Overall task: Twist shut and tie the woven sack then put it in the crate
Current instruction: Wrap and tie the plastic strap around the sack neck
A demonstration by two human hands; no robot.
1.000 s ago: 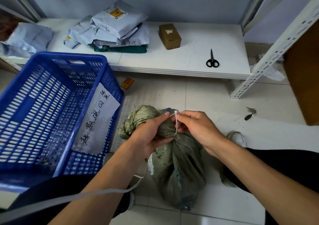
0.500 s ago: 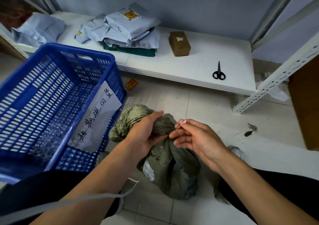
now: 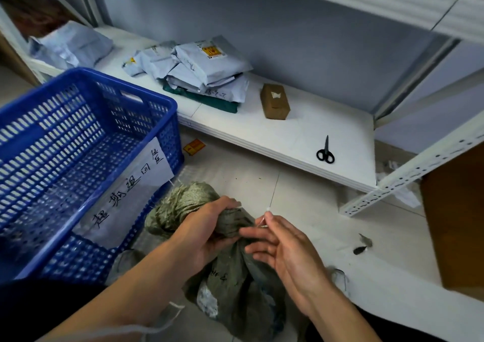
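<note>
A grey-green woven sack (image 3: 235, 286) lies on the tiled floor in front of me, its neck twisted into a bunch that flares out toward the crate. My left hand (image 3: 207, 234) grips the twisted neck. My right hand (image 3: 282, 247) sits just right of the neck and pinches a thin white tie (image 3: 264, 217) between thumb and forefinger, the other fingers spread loosely. The blue plastic crate (image 3: 154, 100) stands to the left of the sack, with nothing inside it and a handwritten paper label on its near wall.
A low white shelf (image 3: 301, 137) behind the sack carries stacked grey mail bags (image 3: 204, 71), a small brown box (image 3: 274, 101) and black scissors (image 3: 325, 153). A white perforated rack post (image 3: 408, 174) slants down at right beside a brown board (image 3: 455, 223).
My right hand has drawn slightly away from the neck to the right, still pinching the tie. The left hand keeps its grip on the neck. The camera tilted up and shifted.
</note>
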